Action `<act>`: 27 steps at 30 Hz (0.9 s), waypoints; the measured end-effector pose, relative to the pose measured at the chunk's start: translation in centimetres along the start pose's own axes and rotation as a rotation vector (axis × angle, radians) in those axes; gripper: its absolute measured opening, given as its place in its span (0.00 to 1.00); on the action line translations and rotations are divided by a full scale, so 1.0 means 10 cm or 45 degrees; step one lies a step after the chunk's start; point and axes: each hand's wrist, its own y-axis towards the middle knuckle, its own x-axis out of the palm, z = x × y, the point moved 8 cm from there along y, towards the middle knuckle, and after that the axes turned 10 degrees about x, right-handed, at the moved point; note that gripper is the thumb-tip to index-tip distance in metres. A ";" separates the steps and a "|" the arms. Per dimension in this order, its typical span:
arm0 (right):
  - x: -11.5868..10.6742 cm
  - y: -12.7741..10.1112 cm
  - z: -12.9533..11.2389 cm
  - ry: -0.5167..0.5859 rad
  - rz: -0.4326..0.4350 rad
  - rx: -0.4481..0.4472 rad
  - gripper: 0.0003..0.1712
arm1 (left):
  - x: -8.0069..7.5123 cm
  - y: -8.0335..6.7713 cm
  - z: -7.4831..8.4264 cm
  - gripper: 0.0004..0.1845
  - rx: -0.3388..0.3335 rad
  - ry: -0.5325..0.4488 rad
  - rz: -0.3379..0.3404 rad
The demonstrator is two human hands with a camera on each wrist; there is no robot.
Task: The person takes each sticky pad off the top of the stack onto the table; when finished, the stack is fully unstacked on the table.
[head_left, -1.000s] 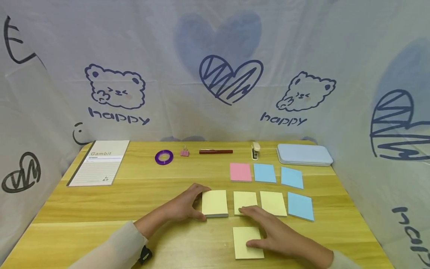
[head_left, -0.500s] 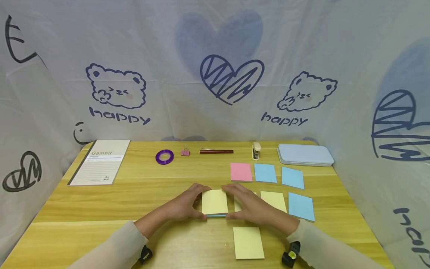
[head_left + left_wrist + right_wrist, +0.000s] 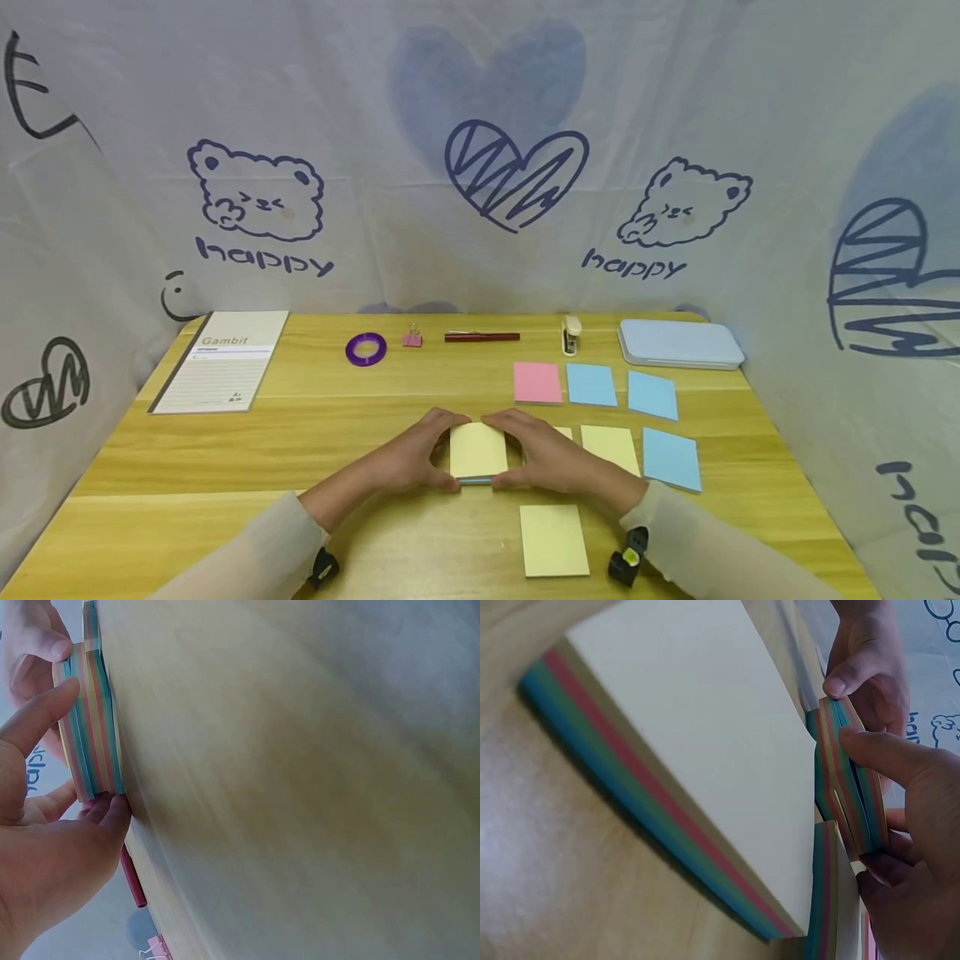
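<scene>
In the head view a stack of sticky note pads (image 3: 477, 450), yellow on top, stands mid-table between both hands. My left hand (image 3: 408, 454) grips its left side, thumb at the front corner and fingers at the back. My right hand (image 3: 551, 457) holds the right side likewise, its thumb on the front edge. The left wrist view shows the stack's striped side (image 3: 94, 727), with layers slightly uneven; in the right wrist view thin gaps show between pads. Behind my right hand a yellow pad (image 3: 564, 432) is mostly hidden. Another yellow pad (image 3: 555, 540) lies nearer the front.
Right of the hands lie a third yellow pad (image 3: 609, 448) and a blue pad (image 3: 671, 458). Behind are a pink pad (image 3: 537, 383) and two more blue ones. Along the back: notebook (image 3: 221, 362), purple tape roll (image 3: 366, 349), binder clip (image 3: 412, 337), pen (image 3: 482, 337), stapler (image 3: 571, 336), pale blue case (image 3: 681, 343).
My right hand has moved left from over the loose yellow pads onto the stack's right side, and has since closed in slightly. A blue layer now shows along the stack's front. The left hand stays put.
</scene>
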 end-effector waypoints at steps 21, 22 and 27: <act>-0.30 -0.41 0.16 -0.073 0.141 0.012 0.51 | 0.01 0.02 0.05 0.43 0.041 0.003 0.026; -0.31 -0.47 0.19 -0.071 0.149 0.013 0.51 | 0.01 0.02 0.05 0.43 0.040 0.003 0.025; -0.37 -0.84 0.37 -0.048 0.179 0.053 0.50 | 0.01 0.01 0.06 0.42 0.041 0.036 0.019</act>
